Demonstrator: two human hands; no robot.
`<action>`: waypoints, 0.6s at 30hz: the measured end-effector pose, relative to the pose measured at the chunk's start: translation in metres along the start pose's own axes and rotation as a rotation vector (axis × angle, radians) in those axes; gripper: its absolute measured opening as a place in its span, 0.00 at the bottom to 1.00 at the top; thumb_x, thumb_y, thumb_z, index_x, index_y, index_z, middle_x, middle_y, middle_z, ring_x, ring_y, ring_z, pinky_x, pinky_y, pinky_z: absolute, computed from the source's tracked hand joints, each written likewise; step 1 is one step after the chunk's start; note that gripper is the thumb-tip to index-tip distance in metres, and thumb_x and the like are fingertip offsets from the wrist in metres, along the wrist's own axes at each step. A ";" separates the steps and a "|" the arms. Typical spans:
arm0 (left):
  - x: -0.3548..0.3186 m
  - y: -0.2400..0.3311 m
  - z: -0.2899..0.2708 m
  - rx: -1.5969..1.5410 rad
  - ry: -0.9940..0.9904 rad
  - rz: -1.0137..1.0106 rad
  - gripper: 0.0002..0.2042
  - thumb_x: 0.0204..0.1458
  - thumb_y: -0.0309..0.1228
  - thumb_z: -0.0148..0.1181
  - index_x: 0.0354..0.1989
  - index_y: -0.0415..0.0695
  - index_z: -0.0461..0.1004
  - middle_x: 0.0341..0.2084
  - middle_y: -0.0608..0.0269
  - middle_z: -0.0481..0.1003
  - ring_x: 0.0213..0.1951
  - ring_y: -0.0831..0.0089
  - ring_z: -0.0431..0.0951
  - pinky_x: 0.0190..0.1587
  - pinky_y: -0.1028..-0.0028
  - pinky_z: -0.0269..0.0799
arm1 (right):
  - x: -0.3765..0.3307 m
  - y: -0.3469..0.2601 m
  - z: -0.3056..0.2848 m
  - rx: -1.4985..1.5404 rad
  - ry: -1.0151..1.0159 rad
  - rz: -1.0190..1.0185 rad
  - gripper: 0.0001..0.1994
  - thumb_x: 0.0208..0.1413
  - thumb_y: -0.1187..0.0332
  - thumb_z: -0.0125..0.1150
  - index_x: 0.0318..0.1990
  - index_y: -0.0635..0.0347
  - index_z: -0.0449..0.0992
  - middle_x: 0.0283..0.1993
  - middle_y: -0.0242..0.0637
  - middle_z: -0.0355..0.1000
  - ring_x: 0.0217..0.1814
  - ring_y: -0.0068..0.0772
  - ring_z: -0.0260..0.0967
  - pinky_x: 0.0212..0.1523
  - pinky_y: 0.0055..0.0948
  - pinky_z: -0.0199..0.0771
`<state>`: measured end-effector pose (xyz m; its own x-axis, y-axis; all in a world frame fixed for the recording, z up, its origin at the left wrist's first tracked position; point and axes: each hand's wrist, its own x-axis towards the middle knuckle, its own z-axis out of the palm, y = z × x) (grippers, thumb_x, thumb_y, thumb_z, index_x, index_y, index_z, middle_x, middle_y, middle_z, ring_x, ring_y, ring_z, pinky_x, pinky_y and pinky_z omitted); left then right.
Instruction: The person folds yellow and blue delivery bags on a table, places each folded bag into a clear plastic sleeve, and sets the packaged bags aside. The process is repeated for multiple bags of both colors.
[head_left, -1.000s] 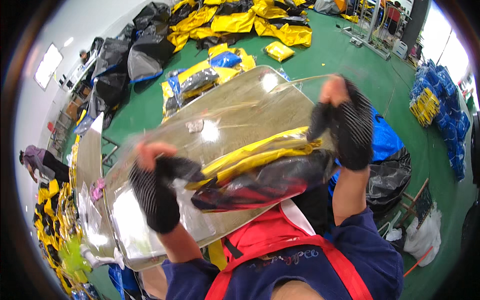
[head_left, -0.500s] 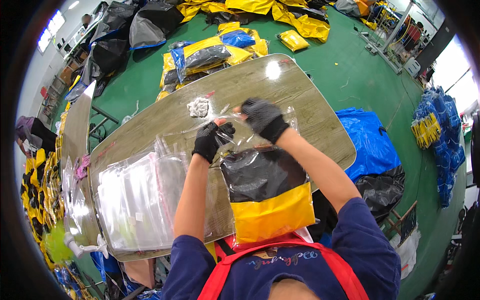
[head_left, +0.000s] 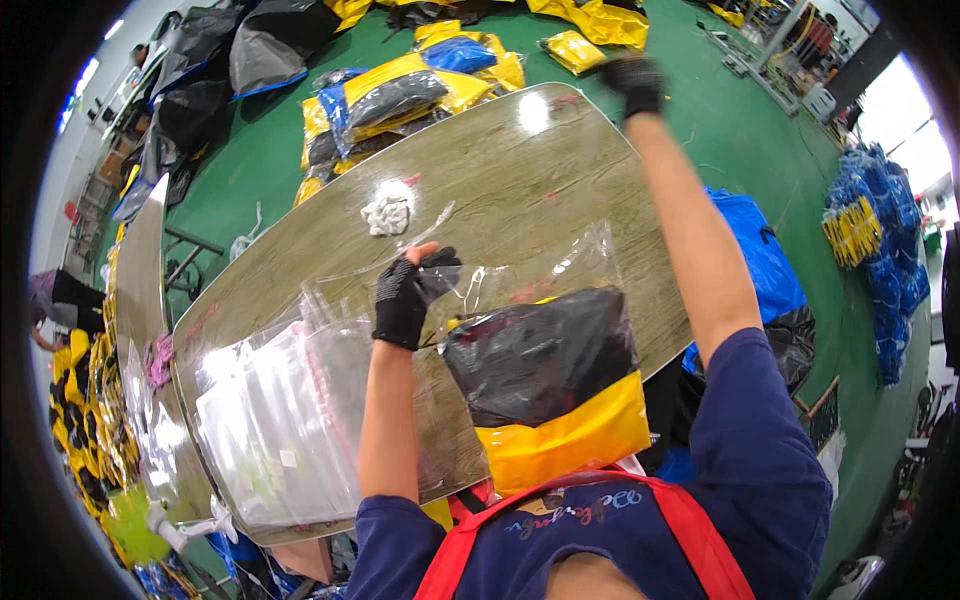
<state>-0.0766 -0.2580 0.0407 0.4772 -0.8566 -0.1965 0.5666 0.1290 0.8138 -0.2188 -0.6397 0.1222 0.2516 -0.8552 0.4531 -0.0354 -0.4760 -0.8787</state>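
The clear bag (head_left: pixel 520 290), with a black-and-yellow garment (head_left: pixel 545 385) inside, is pinched shut at its mouth by the left hand (head_left: pixel 408 298) on the desk (head_left: pixel 500 170); the right hand (head_left: pixel 632 82) is raised clear, its grip unclear.

Single head-worn fisheye, looking steeply down from close above the wooden table (head_left: pixel 560 180); edges bend at rim.

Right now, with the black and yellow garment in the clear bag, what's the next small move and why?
Probably bring the right hand back to the bag. The left hand alone pinches the bag's open top, while the right is raised over the table's far edge, holding nothing I can see. The garment sits inside, mouth apparently unsealed.
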 end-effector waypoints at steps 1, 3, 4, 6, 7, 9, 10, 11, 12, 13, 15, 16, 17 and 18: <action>0.005 -0.005 -0.005 -0.069 -0.015 -0.022 0.22 0.62 0.41 0.45 0.52 0.31 0.67 0.45 0.44 0.74 0.45 0.58 0.77 0.50 0.63 0.72 | 0.041 0.014 -0.053 0.085 0.363 -0.059 0.11 0.51 0.59 0.56 0.30 0.57 0.72 0.30 0.45 0.71 0.33 0.41 0.69 0.38 0.37 0.71; 0.012 -0.012 -0.015 -0.068 -0.028 -0.055 0.22 0.63 0.40 0.44 0.53 0.31 0.67 0.46 0.45 0.74 0.46 0.58 0.77 0.51 0.63 0.72 | 0.063 0.030 -0.134 0.187 0.725 -0.170 0.11 0.51 0.60 0.58 0.29 0.58 0.69 0.31 0.43 0.69 0.32 0.37 0.67 0.36 0.34 0.70; 0.012 -0.013 -0.023 -0.074 -0.048 -0.059 0.22 0.63 0.40 0.43 0.53 0.31 0.67 0.46 0.45 0.74 0.47 0.59 0.76 0.51 0.64 0.71 | 0.048 0.031 -0.139 0.104 0.647 -0.041 0.10 0.52 0.60 0.57 0.32 0.58 0.70 0.33 0.43 0.70 0.32 0.35 0.67 0.35 0.33 0.70; 0.007 -0.011 -0.041 -0.061 0.000 -0.080 0.22 0.63 0.41 0.44 0.53 0.33 0.67 0.46 0.49 0.75 0.47 0.61 0.76 0.52 0.66 0.70 | -0.039 0.020 -0.085 -0.362 -0.201 0.607 0.11 0.54 0.59 0.56 0.38 0.57 0.73 0.39 0.42 0.72 0.30 0.33 0.67 0.33 0.32 0.70; 0.006 -0.005 -0.040 0.069 0.062 -0.131 0.22 0.62 0.42 0.44 0.54 0.35 0.67 0.45 0.52 0.75 0.39 0.66 0.76 0.45 0.69 0.71 | -0.082 -0.002 -0.057 -0.534 -0.622 0.769 0.12 0.56 0.59 0.55 0.41 0.57 0.74 0.42 0.42 0.73 0.30 0.32 0.67 0.32 0.31 0.69; 0.007 0.019 -0.033 0.388 0.078 -0.244 0.22 0.62 0.44 0.46 0.55 0.39 0.68 0.43 0.56 0.76 0.26 0.76 0.72 0.31 0.76 0.68 | -0.118 0.000 -0.044 -0.304 -0.847 0.753 0.14 0.56 0.60 0.56 0.46 0.57 0.75 0.44 0.39 0.75 0.26 0.27 0.66 0.28 0.26 0.67; 0.011 0.034 -0.033 0.567 0.041 -0.292 0.22 0.62 0.45 0.46 0.56 0.41 0.68 0.41 0.58 0.76 0.21 0.80 0.68 0.26 0.78 0.64 | -0.126 0.020 -0.051 -0.043 -0.872 0.686 0.15 0.56 0.61 0.57 0.48 0.57 0.74 0.43 0.36 0.75 0.24 0.24 0.65 0.25 0.22 0.64; 0.009 0.044 -0.032 0.740 0.017 -0.337 0.22 0.62 0.45 0.47 0.57 0.43 0.68 0.40 0.60 0.77 0.16 0.84 0.63 0.20 0.81 0.60 | -0.133 0.021 -0.052 0.216 -0.918 0.635 0.16 0.55 0.63 0.58 0.49 0.57 0.74 0.42 0.34 0.75 0.21 0.21 0.63 0.23 0.17 0.62; 0.005 0.050 -0.028 0.729 -0.046 -0.289 0.20 0.61 0.42 0.47 0.56 0.43 0.69 0.35 0.64 0.74 0.17 0.84 0.63 0.20 0.81 0.59 | -0.129 0.022 -0.055 0.346 -0.884 0.794 0.15 0.56 0.60 0.58 0.47 0.56 0.75 0.41 0.33 0.76 0.21 0.20 0.64 0.21 0.17 0.61; 0.001 0.054 -0.023 0.717 -0.110 -0.241 0.18 0.61 0.39 0.48 0.55 0.43 0.70 0.30 0.68 0.72 0.18 0.84 0.63 0.21 0.81 0.58 | -0.126 0.024 -0.056 0.473 -0.831 0.954 0.14 0.57 0.58 0.58 0.45 0.55 0.76 0.41 0.32 0.77 0.21 0.20 0.65 0.19 0.17 0.61; -0.007 0.058 -0.029 0.562 -0.208 -0.265 0.16 0.60 0.30 0.48 0.56 0.44 0.70 0.21 0.75 0.63 0.16 0.88 0.56 0.19 0.82 0.50 | -0.131 0.011 -0.053 0.540 -0.640 1.036 0.14 0.57 0.56 0.58 0.41 0.56 0.75 0.40 0.33 0.76 0.22 0.22 0.66 0.19 0.18 0.62; -0.009 0.053 -0.033 0.091 -0.056 -0.450 0.17 0.60 0.29 0.47 0.57 0.44 0.68 0.19 0.75 0.61 0.17 0.88 0.56 0.20 0.85 0.49 | -0.137 0.003 -0.051 0.573 -0.543 1.076 0.14 0.57 0.55 0.58 0.39 0.56 0.75 0.39 0.34 0.76 0.22 0.22 0.67 0.19 0.19 0.62; -0.018 0.052 -0.023 0.335 -0.041 -0.364 0.17 0.61 0.32 0.48 0.58 0.44 0.68 0.18 0.75 0.60 0.17 0.88 0.56 0.20 0.85 0.49 | -0.140 -0.010 -0.051 0.482 -0.478 1.152 0.19 0.53 0.48 0.60 0.34 0.56 0.72 0.34 0.35 0.74 0.20 0.24 0.66 0.17 0.21 0.61; -0.019 0.049 -0.016 0.421 -0.022 -0.345 0.18 0.61 0.35 0.48 0.58 0.44 0.67 0.18 0.75 0.59 0.17 0.88 0.56 0.19 0.86 0.49 | -0.137 -0.014 -0.052 0.295 -0.550 1.064 0.23 0.52 0.45 0.60 0.38 0.59 0.72 0.36 0.35 0.74 0.19 0.23 0.63 0.17 0.21 0.59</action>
<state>-0.0472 -0.2276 0.0761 0.2943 -0.8248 -0.4829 0.3675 -0.3687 0.8538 -0.3028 -0.5265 0.0797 0.6072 -0.5546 -0.5690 -0.2698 0.5297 -0.8041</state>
